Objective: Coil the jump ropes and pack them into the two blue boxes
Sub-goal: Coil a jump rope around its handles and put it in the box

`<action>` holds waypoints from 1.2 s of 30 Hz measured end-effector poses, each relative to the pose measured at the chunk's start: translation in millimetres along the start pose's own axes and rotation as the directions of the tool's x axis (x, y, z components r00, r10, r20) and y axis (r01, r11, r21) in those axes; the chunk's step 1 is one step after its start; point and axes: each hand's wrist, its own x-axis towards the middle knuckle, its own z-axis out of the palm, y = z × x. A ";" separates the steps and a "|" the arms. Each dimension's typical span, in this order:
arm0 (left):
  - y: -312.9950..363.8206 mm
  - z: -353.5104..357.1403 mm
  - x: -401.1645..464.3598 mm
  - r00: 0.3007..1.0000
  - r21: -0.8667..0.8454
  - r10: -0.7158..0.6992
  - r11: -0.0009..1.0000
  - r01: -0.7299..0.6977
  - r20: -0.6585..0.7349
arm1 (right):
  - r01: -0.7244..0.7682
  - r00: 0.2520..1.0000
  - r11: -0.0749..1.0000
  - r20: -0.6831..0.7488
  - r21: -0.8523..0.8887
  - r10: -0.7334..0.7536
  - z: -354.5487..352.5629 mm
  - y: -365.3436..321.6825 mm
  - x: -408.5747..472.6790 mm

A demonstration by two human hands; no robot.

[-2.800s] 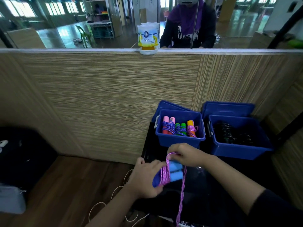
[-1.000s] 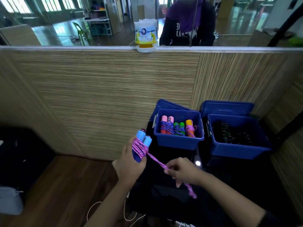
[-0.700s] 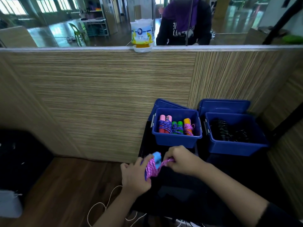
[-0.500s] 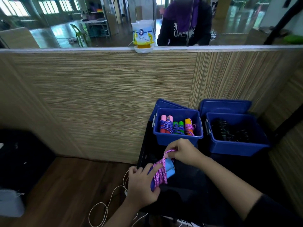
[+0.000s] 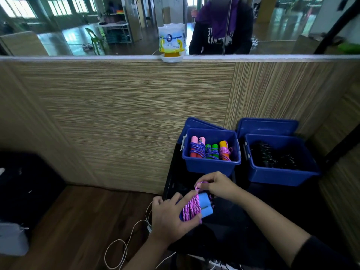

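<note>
1. Left hand [image 5: 169,219] grips a bundle: two light-blue foam jump-rope handles [image 5: 205,205] side by side, w/ pink braided rope [image 5: 191,210] wound round them. Fingers curl over the coils, thumb underneath.
2. Right hand [image 5: 218,185] pinches a loop of the same pink rope just above the handles, fingertips closed on it.
3. Both hands are over the dark bench [image 5: 233,227], just in front of the left blue plastic box [image 5: 211,168].
4. That left box is open, its lid [image 5: 196,123] leaning behind it against the wall. Inside, 3 coiled ropes standing in a row: pink/red handles w/ blue-purple rope [image 5: 197,150], green handles w/ blue rope [image 5: 212,152], orange handles w/ pink rope [image 5: 225,151].
5. Right blue plastic box [image 5: 282,174] sits beside it, near but apart, also open w/ lid [image 5: 266,126] propped behind. It holds dark coiled ropes [image 5: 272,155]; too dark to count.
6. Behind the boxes: striped wood-grain wall panel [image 5: 126,114], w/ a mirror [image 5: 78,26] above it. On the ledge, a white dish holding a yellow-and-white room-freshener pack [image 5: 171,43].
7. Mirror shows a person in a dark top and purple scarf [image 5: 220,22].
8. Lower left: brown wood floor [image 5: 68,221] w/ a white cable [image 5: 124,242] looping across it.
</note>
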 end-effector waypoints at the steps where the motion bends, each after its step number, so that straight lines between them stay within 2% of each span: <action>1: 1.5 -0.4 0.3 1.000 -0.009 -0.013 1.000 0.013 0.006 | -0.017 1.000 1.000 0.012 0.018 0.017 -0.3 0.7 1.3; 3: 2.7 -0.5 1.5 0.999 -0.027 -0.044 0.999 0.044 -0.004 | -0.007 1.000 1.000 0.007 -0.002 0.007 -0.5 3.8 3.8; 6: 1.5 1.2 4.1 0.998 -0.031 -0.063 0.998 0.063 -0.021 | 0.090 0.991 0.937 -0.063 -0.339 -0.118 -7.7 11.5 8.3; 8: 2.3 3.1 3.8 0.997 -0.042 -0.072 0.997 0.072 -0.004 | 0.132 0.986 0.907 -0.037 -0.400 -0.160 -13.6 11.4 7.4; 10: 4.5 3.5 4.8 0.994 -0.081 -0.113 0.990 0.113 -0.006 | 0.139 0.988 0.932 -0.019 -0.335 -0.154 -17.4 10.8 5.4; 12: 3.3 5.3 7.6 0.979 -0.173 -0.199 0.966 0.190 -0.036 | 0.093 0.996 0.990 0.023 -0.107 -0.091 -19.7 10.7 2.7; 14: 0.2 5.6 10.5 0.966 -0.242 -0.248 0.944 0.224 -0.073 | 0.033 0.994 0.993 0.100 0.109 -0.044 -19.5 13.0 -1.0; 17: -0.9 4.8 13.2 0.961 -0.241 -0.271 0.937 0.252 -0.049 | 0.020 0.993 0.993 0.110 0.119 -0.034 -16.7 17.2 -1.0; 20: 0.3 4.5 13.1 0.947 -0.264 -0.321 0.914 0.308 -0.009 | -0.029 0.995 0.975 0.100 0.220 0.007 -12.0 15.9 0.7; 24: 3.2 4.0 13.6 0.947 -0.312 -0.320 0.898 0.310 0.019 | -0.097 0.993 0.960 0.090 0.262 0.076 -10.4 16.4 3.5; 26: 1.7 5.9 13.1 0.954 -0.293 -0.299 0.912 0.289 0.010 | -0.100 0.993 0.972 0.078 0.214 0.085 -9.6 19.2 4.9; 28: -2.1 7.7 12.6 0.969 -0.263 -0.248 0.934 0.242 0.011 | -0.060 0.996 0.995 0.078 0.077 0.054 -10.9 21.1 5.5; 31: -6.3 6.7 13.9 0.997 -0.195 -0.072 0.978 0.078 0.040 | 0.014 0.990 0.993 0.138 -0.119 0.003 -18.2 15.5 3.4; 36: -10.1 2.9 16.1 0.993 -0.128 0.111 0.986 -0.105 0.046 | 0.085 0.956 0.986 0.291 -0.142 -0.041 -27.2 15.0 2.7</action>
